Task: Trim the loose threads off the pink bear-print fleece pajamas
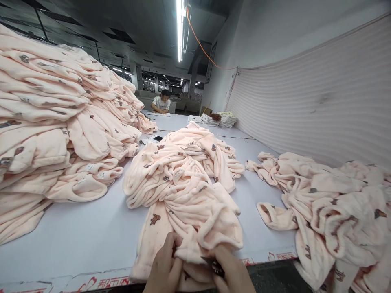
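A pale pink fleece garment [174, 179] with small brown bear prints lies bunched on the table in front of me, its near edge at the table's front. My left hand [166, 260] pinches that near edge between thumb and fingers. Close by, my right hand [230, 268] is closed around small dark thread snips [215, 266]. Their pointed tip lies against the fabric, between my two hands. Folds of cloth and my fingers hide part of the snips.
A tall stack of similar pink garments [39, 93] rises on the left. Another loose heap [342, 203] hangs over the front edge on the right. Further back are a dark phone-like object [158, 138], folded white cloths [226, 119] and a person [161, 102] leaning on the table.
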The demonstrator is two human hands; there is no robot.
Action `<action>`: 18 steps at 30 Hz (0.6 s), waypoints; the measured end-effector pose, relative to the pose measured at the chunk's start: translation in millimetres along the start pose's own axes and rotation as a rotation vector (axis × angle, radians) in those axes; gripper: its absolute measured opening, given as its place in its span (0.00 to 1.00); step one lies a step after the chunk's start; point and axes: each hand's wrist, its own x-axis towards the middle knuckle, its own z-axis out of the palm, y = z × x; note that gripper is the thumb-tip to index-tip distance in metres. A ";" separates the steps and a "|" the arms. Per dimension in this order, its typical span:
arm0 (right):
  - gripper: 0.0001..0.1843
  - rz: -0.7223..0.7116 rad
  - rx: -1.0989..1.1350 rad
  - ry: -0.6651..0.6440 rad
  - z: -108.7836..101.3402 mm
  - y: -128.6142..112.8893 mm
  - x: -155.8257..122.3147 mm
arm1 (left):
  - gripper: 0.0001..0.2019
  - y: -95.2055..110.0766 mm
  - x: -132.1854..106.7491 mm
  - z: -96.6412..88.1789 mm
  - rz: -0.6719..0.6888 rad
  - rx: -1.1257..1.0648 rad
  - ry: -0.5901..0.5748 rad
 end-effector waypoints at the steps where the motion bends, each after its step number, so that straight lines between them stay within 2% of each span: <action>1: 0.15 0.036 0.063 -0.059 -2.6 -3.9 -0.6 | 0.03 1.9 -0.2 -0.2 0.000 -0.111 -0.012; 2: 0.15 0.058 0.131 -0.088 -4.6 -8.7 -0.3 | 0.05 3.8 -0.2 -0.3 0.001 -0.210 -0.028; 4: 0.17 0.043 0.245 -0.067 -6.2 -18.9 2.5 | 0.08 6.9 -0.3 -0.6 -0.019 -0.338 -0.051; 6: 0.22 0.013 0.307 -0.012 -4.2 -26.0 8.4 | 0.09 9.3 0.1 -1.9 -0.030 -0.373 -0.081; 8: 0.27 0.044 0.336 0.046 -1.5 -25.3 17.8 | 0.09 13.3 2.9 -4.6 -0.019 -0.366 -0.125; 11: 0.31 0.180 0.513 0.170 -4.2 -6.7 37.4 | 0.07 24.0 17.3 -7.9 -0.001 -0.322 -0.195; 14: 0.25 0.236 0.708 0.208 -16.6 19.1 53.5 | 0.02 30.9 43.7 -3.7 0.006 -0.267 -0.253; 18: 0.23 0.278 0.716 0.259 -31.4 32.6 48.9 | 0.03 18.0 75.3 10.2 -0.006 -0.257 -0.334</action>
